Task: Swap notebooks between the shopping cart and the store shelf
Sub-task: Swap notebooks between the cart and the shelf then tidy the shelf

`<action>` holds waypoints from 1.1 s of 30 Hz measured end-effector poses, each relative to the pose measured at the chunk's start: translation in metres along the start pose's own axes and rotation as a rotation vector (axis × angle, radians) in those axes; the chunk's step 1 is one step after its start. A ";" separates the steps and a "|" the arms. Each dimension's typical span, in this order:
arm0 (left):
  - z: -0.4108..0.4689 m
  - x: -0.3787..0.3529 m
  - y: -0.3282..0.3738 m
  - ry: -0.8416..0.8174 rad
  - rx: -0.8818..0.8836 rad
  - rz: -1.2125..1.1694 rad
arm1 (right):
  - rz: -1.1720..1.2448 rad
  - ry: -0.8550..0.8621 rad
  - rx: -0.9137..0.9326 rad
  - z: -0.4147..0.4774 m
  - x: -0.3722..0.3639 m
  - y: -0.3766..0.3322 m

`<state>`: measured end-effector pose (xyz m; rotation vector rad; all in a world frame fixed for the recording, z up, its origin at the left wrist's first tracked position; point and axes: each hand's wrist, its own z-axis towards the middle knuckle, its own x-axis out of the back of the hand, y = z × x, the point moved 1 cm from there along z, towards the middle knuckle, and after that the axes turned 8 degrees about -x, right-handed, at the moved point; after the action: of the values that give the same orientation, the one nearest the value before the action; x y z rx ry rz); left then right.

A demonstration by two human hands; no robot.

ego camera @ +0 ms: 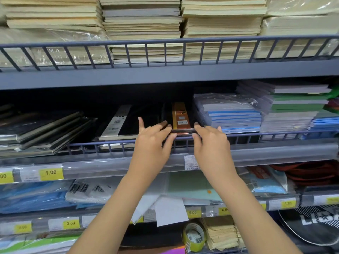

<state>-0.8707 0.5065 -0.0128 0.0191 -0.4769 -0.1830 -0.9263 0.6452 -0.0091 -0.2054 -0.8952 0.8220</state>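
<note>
While on shelf (165, 74), black notebook (180, 123) gripped by both hands (183, 142).

One head-worn camera faces a store shelf (165, 74) straight on from close range, tilted slightly down. The wide lens bows the rails; four tiers fill the frame, and both forearms enter from the bottom edge, reaching to the middle tier.

grey wire-fronted shelf (165, 74) — stacked notebooks (233, 116) lying flat on it
</note>
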 end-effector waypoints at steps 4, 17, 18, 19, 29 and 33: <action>0.004 0.003 0.001 0.003 0.032 -0.046 | 0.031 0.039 -0.008 -0.003 -0.002 0.000; 0.006 0.000 0.006 0.004 -0.027 0.059 | -0.021 0.041 0.009 -0.012 -0.013 0.003; 0.005 0.001 0.007 -0.020 -0.018 0.082 | -0.005 0.008 0.006 -0.013 -0.010 0.002; 0.003 0.002 0.008 -0.058 -0.008 0.109 | 0.010 -0.027 0.000 -0.014 -0.006 0.000; -0.012 0.052 0.042 -0.280 0.075 0.372 | -0.227 -0.134 -0.026 -0.039 0.042 -0.033; -0.016 0.084 0.048 -0.297 0.078 0.460 | -0.232 -0.193 0.005 -0.046 0.064 -0.052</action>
<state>-0.7815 0.5377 0.0143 -0.0423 -0.7706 0.2892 -0.8409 0.6628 0.0262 -0.0162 -1.0754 0.6346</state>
